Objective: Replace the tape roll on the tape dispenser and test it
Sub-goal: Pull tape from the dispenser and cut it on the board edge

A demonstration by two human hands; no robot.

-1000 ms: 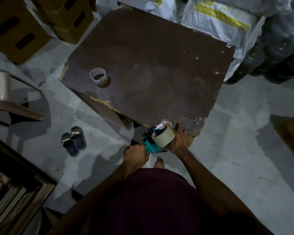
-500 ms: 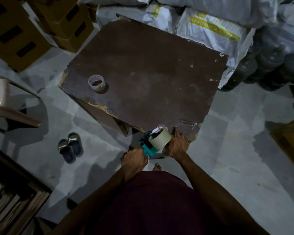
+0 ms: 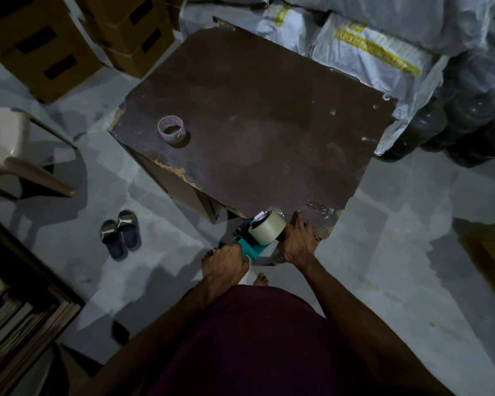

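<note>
Tape dispenser held at the near edge of the desk

The left hand (image 3: 227, 262) grips the handle of the teal tape dispenser (image 3: 250, 244), its new tape roll (image 3: 266, 229) mounted. The right hand (image 3: 297, 244) curls round the roll's far side. An empty tape core (image 3: 171, 129) stands on the dark desk (image 3: 269, 124), well apart.

Cardboard boxes (image 3: 55, 50) and white sacks (image 3: 369, 50) ring the dark table (image 3: 269, 124). A pair of slippers (image 3: 120, 234) lies on the floor beside a plastic chair (image 3: 9, 150).
</note>
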